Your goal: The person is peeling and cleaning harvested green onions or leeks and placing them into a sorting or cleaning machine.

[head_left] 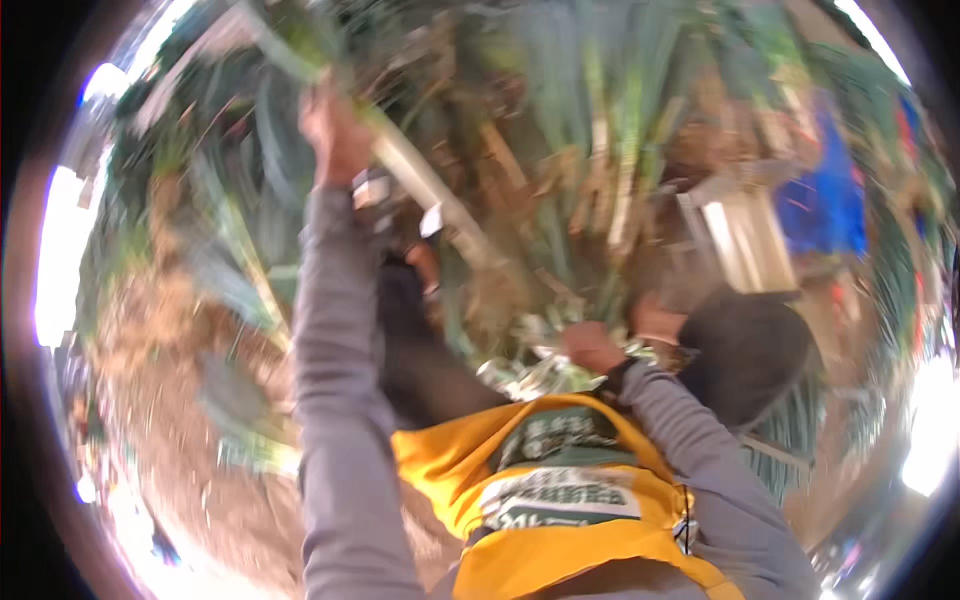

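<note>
My left hand, stretched out at the upper left, is closed around a long leek. Its green top runs up past the hand, while the pale stalk slants down to the right toward a brown, blurred root end. My right hand is low in front of my body, with its fingers curled. Whatever lies in those fingers is hidden or smeared by motion. Pale green peelings lie beside this hand, between my legs and above the yellow apron.
Several more leeks lie ahead, and others lie on the left. A pale slatted object, perhaps a crate or stool, is at the right, beside blue sheeting. Brown, dusty ground shows at lower left.
</note>
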`<action>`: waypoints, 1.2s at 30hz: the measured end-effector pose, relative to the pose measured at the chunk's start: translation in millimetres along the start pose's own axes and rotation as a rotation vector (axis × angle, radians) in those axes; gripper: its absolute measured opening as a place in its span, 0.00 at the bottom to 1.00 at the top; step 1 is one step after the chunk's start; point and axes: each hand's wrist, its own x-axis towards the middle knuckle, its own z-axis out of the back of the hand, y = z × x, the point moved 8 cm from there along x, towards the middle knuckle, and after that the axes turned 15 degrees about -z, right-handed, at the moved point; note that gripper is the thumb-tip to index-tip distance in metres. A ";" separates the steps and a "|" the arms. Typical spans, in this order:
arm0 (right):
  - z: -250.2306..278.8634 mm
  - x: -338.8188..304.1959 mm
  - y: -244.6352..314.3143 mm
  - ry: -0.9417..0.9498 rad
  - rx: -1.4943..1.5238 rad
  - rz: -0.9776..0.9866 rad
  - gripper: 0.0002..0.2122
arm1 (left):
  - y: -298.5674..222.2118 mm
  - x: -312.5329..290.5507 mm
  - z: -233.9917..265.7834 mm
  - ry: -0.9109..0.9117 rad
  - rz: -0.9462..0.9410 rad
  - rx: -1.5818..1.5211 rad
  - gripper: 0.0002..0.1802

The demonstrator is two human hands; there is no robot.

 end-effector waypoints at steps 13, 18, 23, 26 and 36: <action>260.4 -33.0 58.3 -0.815 0.691 0.400 0.15 | -70.8 31.7 -21.6 -0.484 0.573 -0.872 0.15; 309.4 -25.9 125.9 -0.831 0.394 0.626 0.09 | -73.4 23.7 -33.0 -0.624 0.639 -0.899 0.24; 263.9 -61.2 111.8 -0.446 0.744 0.853 0.06 | -49.6 26.2 -8.7 -0.648 0.526 -0.719 0.23; 257.7 -69.8 100.1 -0.412 0.855 0.804 0.06 | -38.3 18.0 -4.6 -0.728 0.560 -0.711 0.22; 182.2 -48.5 31.6 -0.080 1.032 0.216 0.08 | 25.2 -7.8 35.2 -0.781 0.586 -0.550 0.21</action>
